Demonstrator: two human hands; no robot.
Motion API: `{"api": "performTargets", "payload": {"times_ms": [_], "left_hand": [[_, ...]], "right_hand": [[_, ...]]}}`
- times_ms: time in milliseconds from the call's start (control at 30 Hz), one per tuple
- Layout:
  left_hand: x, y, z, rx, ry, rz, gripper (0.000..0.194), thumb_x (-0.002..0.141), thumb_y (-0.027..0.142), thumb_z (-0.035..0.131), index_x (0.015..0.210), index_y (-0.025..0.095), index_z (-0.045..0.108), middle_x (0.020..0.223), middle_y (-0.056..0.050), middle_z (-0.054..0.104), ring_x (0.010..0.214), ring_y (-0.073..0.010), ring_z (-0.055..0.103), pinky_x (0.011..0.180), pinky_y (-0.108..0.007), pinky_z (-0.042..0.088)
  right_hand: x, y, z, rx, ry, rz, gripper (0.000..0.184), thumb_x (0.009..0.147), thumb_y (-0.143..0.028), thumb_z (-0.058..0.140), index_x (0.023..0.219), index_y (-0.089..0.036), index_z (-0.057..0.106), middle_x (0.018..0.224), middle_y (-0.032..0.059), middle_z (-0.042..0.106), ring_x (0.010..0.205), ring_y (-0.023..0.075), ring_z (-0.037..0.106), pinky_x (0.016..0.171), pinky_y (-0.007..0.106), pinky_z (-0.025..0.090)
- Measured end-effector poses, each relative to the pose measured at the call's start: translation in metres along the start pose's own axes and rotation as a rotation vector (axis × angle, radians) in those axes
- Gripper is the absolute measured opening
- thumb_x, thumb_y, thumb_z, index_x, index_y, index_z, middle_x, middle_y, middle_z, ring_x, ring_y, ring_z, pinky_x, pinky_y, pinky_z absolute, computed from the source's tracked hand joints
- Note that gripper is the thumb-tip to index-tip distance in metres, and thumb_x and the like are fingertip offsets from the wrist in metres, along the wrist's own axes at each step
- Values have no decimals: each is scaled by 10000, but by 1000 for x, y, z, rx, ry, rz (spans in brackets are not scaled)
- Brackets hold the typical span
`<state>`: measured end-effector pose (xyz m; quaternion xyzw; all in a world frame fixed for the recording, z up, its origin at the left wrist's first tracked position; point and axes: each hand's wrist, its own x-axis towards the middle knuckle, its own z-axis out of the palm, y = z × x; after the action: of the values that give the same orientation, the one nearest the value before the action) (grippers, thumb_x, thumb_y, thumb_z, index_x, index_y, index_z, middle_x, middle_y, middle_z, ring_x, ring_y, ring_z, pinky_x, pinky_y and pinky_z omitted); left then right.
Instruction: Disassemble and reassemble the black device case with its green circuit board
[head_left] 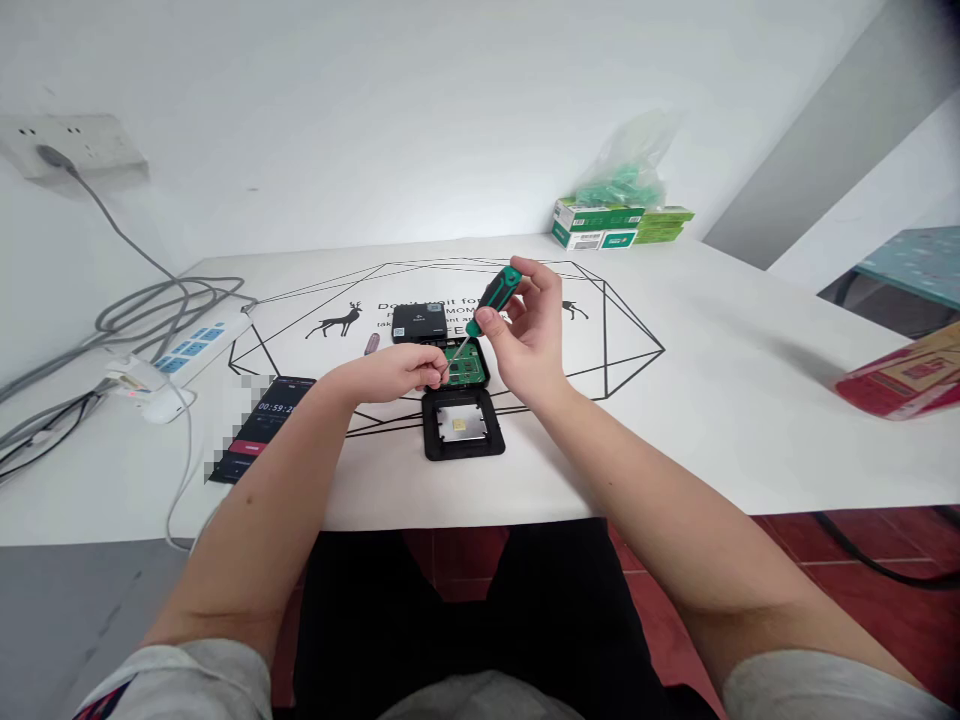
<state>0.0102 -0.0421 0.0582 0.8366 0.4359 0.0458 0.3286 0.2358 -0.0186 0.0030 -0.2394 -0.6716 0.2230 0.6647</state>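
My right hand [536, 335] grips a screwdriver [496, 292] by its green and black handle. The shaft slants down and left over a green circuit board [471, 368] in an opened black case. At the case's left edge, my left hand [420, 372] has its fingers pinched together beside the screwdriver's tip; what they hold, if anything, is hidden. Nearer to me lies a black cover [429, 442], inner side up, with a silver metal plate [463, 423] on it. Behind the opened case sits a closed black box [418, 323].
A small purplish object [372, 344] lies left of the closed box. On the left are a phone [262, 430] showing a timer, a power strip [195, 350] and grey cables [180, 290]. Green boxes [600, 225] stand against the wall; a red package [900, 375] lies at right.
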Motion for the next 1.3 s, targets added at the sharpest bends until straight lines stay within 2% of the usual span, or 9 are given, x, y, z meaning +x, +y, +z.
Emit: {"api": "performTargets", "payload": {"times_ms": [233,400,533,733,900,1000,1167,1300], "left_hand": [[2,1,1,15,-69,20,183,1007,344,491,1004,227,631,1053,-56,711,972,-230,661,874,-333,529],[2,4,2,20,-81,36,177,1010,342,497,994,227,631,1060,-57,718,983,-231,666,883,-335,534],[2,4,2,28,-97,44,179,1011,335,491,990,225,630,1071,-58,722,987,-230,671,882,-336,534],[0,5,0,65,-151,43,146,956,350,626,1010,225,678,1044,-47,726,955,-230,677,841,-325,517],[0,9,5,67,-228,24,129,911,303,697,1000,229,755,922,-27,726,862,-216,680,786,-318,505],[0,10,11,56,-271,36,123,891,295,719,975,234,784,933,-30,740,867,-220,679,773,-324,515],[0,8,22,-8,-295,-6,136,863,248,744,994,250,779,1034,-11,776,1008,-228,717,868,-319,555],[-2,10,26,-1,-264,-42,118,863,195,747,969,245,761,1014,7,776,1014,-216,726,884,-306,555]], "right_hand": [[2,8,-4,10,-68,5,666,995,-692,696,1554,-456,419,1345,73,630,1166,268,704,894,476,713],[3,12,-5,68,-105,0,635,1021,-638,692,1568,-463,420,1277,66,651,1091,249,724,875,473,721],[2,11,-4,75,-99,-29,622,1028,-598,703,1569,-453,431,1311,70,638,1104,243,718,881,461,725],[-5,1,2,59,-109,-59,603,1020,-561,729,1548,-424,472,1298,81,623,1143,264,700,853,446,707],[-13,-13,9,46,-214,-106,555,1043,-474,706,1551,-403,494,1216,64,626,927,214,684,742,407,677],[-17,-22,11,7,-280,-173,526,1059,-402,672,1557,-396,502,1195,57,645,821,186,643,718,402,660],[-19,-34,12,-30,-404,-283,536,1062,-314,635,1573,-383,491,1115,37,657,794,179,621,800,430,651],[-19,-37,13,-34,-438,-314,552,1047,-275,650,1569,-353,490,1144,49,666,839,183,626,826,425,642]]}}
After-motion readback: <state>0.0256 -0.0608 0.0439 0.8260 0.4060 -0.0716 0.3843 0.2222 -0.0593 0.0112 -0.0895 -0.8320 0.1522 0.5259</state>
